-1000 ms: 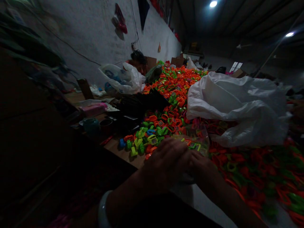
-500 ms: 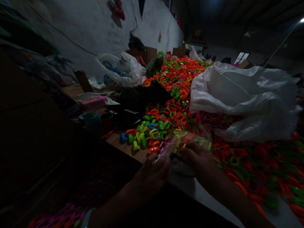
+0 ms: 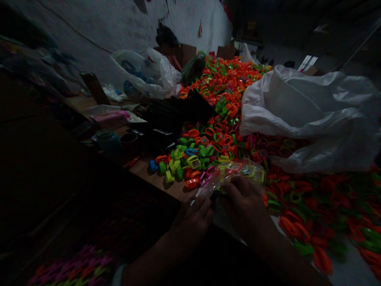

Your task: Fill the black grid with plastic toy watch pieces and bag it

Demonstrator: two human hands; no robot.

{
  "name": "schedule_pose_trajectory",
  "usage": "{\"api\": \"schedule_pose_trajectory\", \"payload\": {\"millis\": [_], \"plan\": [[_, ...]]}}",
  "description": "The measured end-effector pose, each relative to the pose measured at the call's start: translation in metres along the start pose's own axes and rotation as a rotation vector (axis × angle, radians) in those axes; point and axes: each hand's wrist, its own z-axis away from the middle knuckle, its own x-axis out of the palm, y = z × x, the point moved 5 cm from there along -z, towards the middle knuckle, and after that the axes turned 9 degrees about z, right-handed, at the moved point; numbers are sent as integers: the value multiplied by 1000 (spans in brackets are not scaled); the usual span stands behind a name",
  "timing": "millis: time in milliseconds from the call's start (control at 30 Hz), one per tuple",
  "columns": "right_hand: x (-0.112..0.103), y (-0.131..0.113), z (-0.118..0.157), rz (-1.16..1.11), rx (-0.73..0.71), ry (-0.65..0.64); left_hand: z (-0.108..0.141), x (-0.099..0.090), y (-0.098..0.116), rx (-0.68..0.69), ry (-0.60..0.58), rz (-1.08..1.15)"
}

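Note:
A clear plastic bag (image 3: pixel 238 170) with yellow and orange toy watches showing through it lies between my hands. My left hand (image 3: pixel 193 218) is closed at the bag's near left end, its thumb and fingers pressed together on the film. My right hand (image 3: pixel 245 198) has its fingers curled down over the middle of the same bag. Something small and dark shows between the two hands; I cannot make out what it is. Just beyond the bag, loose toy watches (image 3: pixel 202 150) in green, yellow, orange and blue spread over the wooden table (image 3: pixel 149 176).
A large white sack (image 3: pixel 321 115) rests on the watches at right. Left of the heap are a black stack of flat pieces (image 3: pixel 175 113), a jar (image 3: pixel 108 141) and a pink pack (image 3: pixel 111 119). Behind a translucent bag (image 3: pixel 163 75) is another person (image 3: pixel 166 37).
The view has tipped down a little, so the background sits higher in the picture. My right fingers have bent more over the bag, and both hands remain on it.

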Motion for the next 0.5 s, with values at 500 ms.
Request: {"api": "schedule_pose_trajectory", "payload": {"millis": [500], "plan": [[9, 1, 1, -49, 94, 28, 19, 1, -2, 97, 51, 111]]}}
